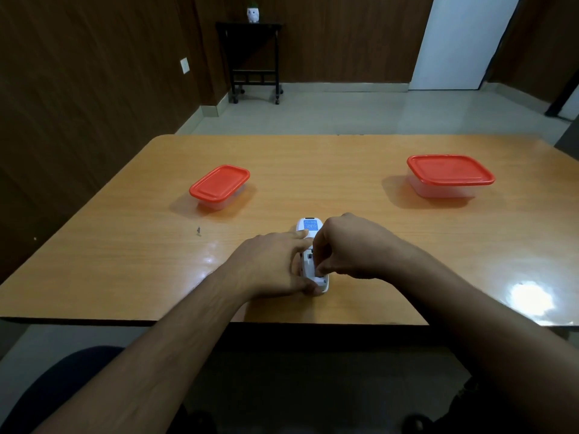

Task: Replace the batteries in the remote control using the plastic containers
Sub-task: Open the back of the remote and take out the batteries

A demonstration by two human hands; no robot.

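Observation:
A white remote control (310, 228) lies face down near the front middle of the wooden table (125, 245), its blue label toward the far end. My left hand (272, 264) grips its left side and holds it to the table. My right hand (351, 245) reaches over from the right, fingertips pinched at the battery compartment on the near end, where the inside shows. I cannot tell whether a battery or the cover is between those fingers. A small clear container with a red lid (219, 184) sits at the left. A larger one (449, 173) stands at the right. Both lids are on.
A small dark speck (198, 230) lies on the table left of the remote. Beyond the table are a tiled floor, a black wheeled side table (253, 57) with a white pot, and a white door (460, 42).

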